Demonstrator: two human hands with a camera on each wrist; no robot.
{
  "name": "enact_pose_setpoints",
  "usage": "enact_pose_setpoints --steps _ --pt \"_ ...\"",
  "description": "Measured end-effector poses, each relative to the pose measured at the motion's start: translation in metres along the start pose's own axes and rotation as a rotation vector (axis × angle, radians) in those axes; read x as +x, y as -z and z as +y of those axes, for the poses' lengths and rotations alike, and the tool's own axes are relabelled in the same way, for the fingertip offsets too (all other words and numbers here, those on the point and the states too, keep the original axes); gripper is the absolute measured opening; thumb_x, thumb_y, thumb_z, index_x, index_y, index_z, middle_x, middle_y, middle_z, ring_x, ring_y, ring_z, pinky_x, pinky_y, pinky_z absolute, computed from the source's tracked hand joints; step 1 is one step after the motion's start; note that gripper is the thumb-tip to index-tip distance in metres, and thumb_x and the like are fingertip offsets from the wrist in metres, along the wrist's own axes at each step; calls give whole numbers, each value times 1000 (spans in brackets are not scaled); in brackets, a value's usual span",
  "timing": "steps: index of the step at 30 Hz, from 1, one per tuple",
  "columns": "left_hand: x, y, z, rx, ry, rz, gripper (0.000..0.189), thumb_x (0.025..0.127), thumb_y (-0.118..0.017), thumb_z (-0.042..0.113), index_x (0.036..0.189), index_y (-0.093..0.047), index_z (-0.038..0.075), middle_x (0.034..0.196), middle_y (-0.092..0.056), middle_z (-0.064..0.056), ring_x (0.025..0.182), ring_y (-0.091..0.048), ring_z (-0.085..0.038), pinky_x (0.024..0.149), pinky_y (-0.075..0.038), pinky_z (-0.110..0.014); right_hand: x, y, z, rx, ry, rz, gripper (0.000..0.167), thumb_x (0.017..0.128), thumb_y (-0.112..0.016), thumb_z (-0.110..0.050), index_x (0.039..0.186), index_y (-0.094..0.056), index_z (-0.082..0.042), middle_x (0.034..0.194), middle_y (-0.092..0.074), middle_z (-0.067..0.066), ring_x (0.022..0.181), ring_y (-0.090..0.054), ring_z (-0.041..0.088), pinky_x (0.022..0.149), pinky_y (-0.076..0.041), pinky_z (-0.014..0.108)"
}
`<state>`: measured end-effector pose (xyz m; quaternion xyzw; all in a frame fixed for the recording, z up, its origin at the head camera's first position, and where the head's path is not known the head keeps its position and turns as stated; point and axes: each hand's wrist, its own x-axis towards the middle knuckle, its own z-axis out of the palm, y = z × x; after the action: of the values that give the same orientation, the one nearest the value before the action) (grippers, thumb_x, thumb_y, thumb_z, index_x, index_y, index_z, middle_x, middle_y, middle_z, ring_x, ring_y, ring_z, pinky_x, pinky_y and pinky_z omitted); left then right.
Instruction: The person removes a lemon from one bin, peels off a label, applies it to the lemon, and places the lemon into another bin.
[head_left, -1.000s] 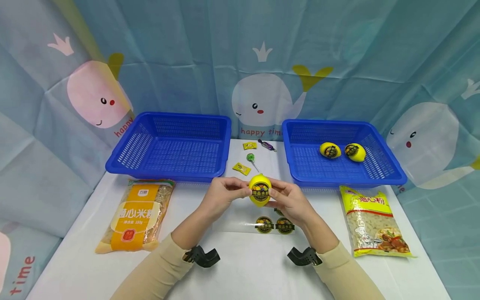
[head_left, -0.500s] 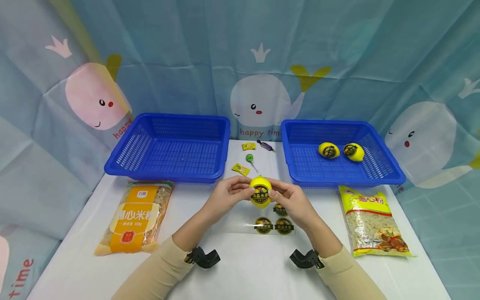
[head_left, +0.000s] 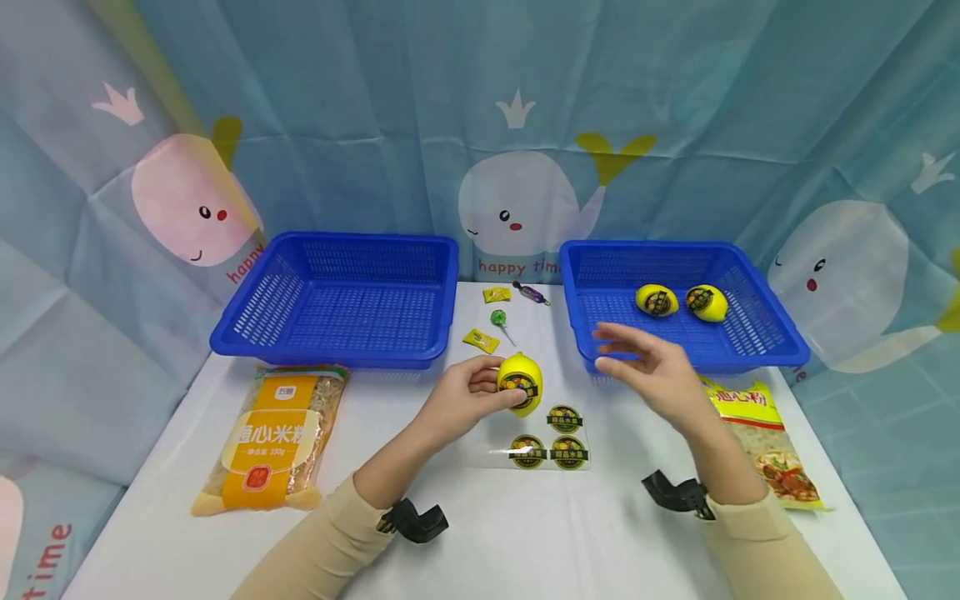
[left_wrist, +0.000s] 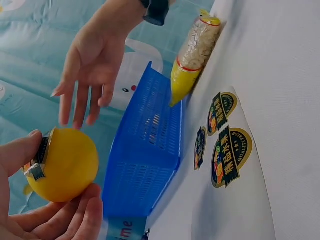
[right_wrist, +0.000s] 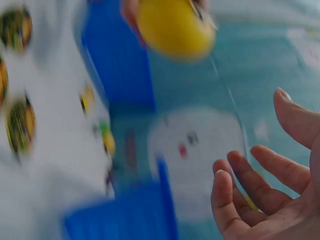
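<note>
My left hand (head_left: 468, 396) holds a yellow lemon (head_left: 520, 369) above the table, its thumb across the black label on the fruit. In the left wrist view the lemon (left_wrist: 70, 165) sits between thumb and fingers, the label's end curling off the skin. My right hand (head_left: 652, 375) is apart from the lemon, fingers loosely spread and holding nothing, near the front rim of the right blue basket (head_left: 750, 363). Below the lemon lies a clear sheet (head_left: 480, 454) with round black fruit stickers (head_left: 568, 452). The right wrist view is blurred.
Two labelled lemons (head_left: 707, 303) lie in the right basket. Another blue basket (head_left: 330, 350) stands at left. Candies and a green lollipop (head_left: 499, 318) lie between the baskets. A pasta bag (head_left: 270, 442) lies at left, a second pasta bag (head_left: 780, 458) at right, partly behind the right arm.
My right hand has let go of the lemon and moved right toward the right basket. The left hand keeps the lemon, its thumb now over the label.
</note>
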<state>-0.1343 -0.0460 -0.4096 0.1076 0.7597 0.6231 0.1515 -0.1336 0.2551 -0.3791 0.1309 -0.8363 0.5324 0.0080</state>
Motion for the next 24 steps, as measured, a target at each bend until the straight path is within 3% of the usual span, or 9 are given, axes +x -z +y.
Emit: enact_pose_setpoints --steps 6,12,16,17,19,21,24 --pt "1 0 1 -1 16 1 61 82 -85 29 134 -61 7 112 -71 -6 98 -67 -17 89 -57 -30 -2 70 11 -165 -158 156 55 96 -68 -38 147 -54 -20 144 -57 3 116 -56 -2 86 -48 6" --pt "3 0 1 33 27 2 65 82 -85 35 136 -60 8 113 -71 -4 100 -66 -17 91 -56 -32 -3 135 38 -256 -297 237 62 95 -67 -46 152 -46 -30 151 -50 -6 120 -47 -2 79 -41 -1" --pt "5 0 2 51 33 1 68 82 -84 39 137 -59 8 114 -71 -5 102 -65 -18 92 -56 -33 -6 168 59 -222 -379 279 64 95 -68 -44 153 -43 -33 153 -47 -10 121 -45 -4 76 -43 0" --pt "5 0 3 51 35 -3 68 82 -84 39 137 -59 8 114 -70 -6 102 -65 -18 92 -56 -33 -7 174 63 -198 -403 290 65 95 -68 -43 153 -43 -33 154 -45 -10 124 -44 -3 80 -45 1" --pt "6 0 4 53 41 -10 69 82 -84 40 138 -59 9 114 -70 -6 102 -64 -18 92 -56 -33 -10 185 71 -154 -458 301 67 95 -68 -43 155 -39 -34 161 -37 -8 139 -40 4 97 -45 9" --pt "8 -1 5 64 51 -8 70 81 -84 42 138 -59 10 113 -70 -4 102 -64 -18 92 -55 -33 -12 192 78 -133 -505 309 71 95 -67 -45 157 -34 -35 167 -26 -1 152 -28 17 114 -38 27" --pt "11 -3 7 89 66 3 72 80 -84 47 139 -59 13 114 -70 0 104 -64 -17 93 -55 -34 -14 199 88 -170 -550 260 81 95 -65 -50 161 -23 -31 169 -8 14 155 -9 40 121 -21 59"
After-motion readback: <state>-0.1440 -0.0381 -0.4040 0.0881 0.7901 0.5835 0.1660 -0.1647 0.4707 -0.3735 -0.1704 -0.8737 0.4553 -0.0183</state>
